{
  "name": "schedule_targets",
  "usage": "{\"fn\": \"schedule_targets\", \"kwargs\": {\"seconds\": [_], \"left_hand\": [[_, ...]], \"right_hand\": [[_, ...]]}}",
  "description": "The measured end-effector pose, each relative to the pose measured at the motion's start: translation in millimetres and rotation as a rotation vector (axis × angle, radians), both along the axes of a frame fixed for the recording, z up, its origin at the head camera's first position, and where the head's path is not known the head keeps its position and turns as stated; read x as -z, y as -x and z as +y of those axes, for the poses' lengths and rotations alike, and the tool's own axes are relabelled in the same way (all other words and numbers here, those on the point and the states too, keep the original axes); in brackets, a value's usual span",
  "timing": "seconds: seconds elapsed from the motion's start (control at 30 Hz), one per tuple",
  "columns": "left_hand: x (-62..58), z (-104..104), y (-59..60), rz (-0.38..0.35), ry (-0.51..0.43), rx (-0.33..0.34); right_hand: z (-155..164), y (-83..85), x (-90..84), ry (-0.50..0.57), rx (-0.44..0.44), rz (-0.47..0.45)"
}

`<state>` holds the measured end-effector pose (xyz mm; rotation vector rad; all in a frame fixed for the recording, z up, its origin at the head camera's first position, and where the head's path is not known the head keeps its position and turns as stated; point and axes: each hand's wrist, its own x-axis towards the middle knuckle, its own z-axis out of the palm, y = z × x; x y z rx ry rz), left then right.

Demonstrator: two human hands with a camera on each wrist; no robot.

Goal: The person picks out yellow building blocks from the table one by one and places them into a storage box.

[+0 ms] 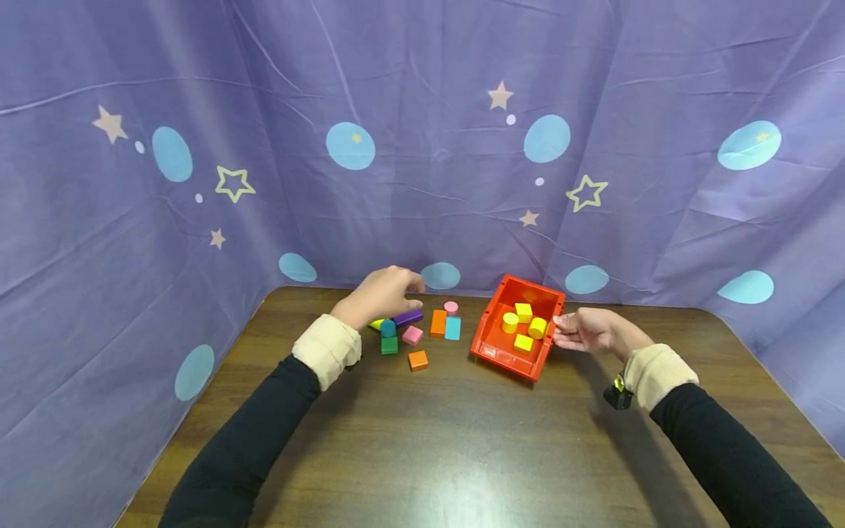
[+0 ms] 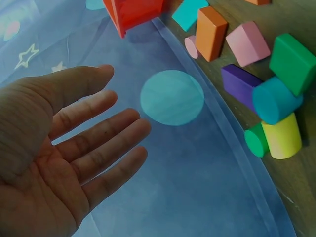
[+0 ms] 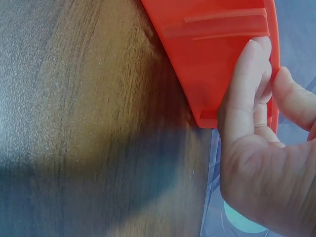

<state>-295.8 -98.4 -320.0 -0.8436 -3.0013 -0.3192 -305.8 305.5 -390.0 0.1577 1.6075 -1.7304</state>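
The table [image 1: 422, 440] carries a red bin [image 1: 502, 352] holding four yellow blocks [image 1: 524, 312]; loose blocks lie to its left. The bin could slide or tip if the right hand [image 1: 587, 330], pinching its right wall between fingers and thumb, pulls unevenly. The left hand [image 1: 383, 293] hovers with fingers spread, holding nothing, above the purple block [image 1: 408, 317]

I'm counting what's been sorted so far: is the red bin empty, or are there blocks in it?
Not empty. The red bin holds four yellow blocks; the right hand grips its rim.
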Motion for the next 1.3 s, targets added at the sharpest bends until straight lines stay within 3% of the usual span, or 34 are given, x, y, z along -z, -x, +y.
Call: {"fn": "schedule_targets", "kwargs": {"seconds": [0.33, 0.7, 1.03, 1.3], "left_hand": [[15.2, -24, -1.7, -0.005, -0.02, -0.042], [35.2, -51, 1.6, -0.064, -0.064, -0.08], [52.7, -63, 8.3, -0.088, -0.036, -0.102], [63.0, -69, 12.1, -0.056, -0.031, -0.096]], "right_hand": [[0, -0.4, -0.5, 0.004, -0.001, -0.003], [-1, -0.6, 0.2, -0.003, 0.001, 0.003], [1, -0.4, 1.8, 0.005, 0.004, 0.004], [0, -0.1, 1.1, -0.002, 0.012, 0.005]]}}
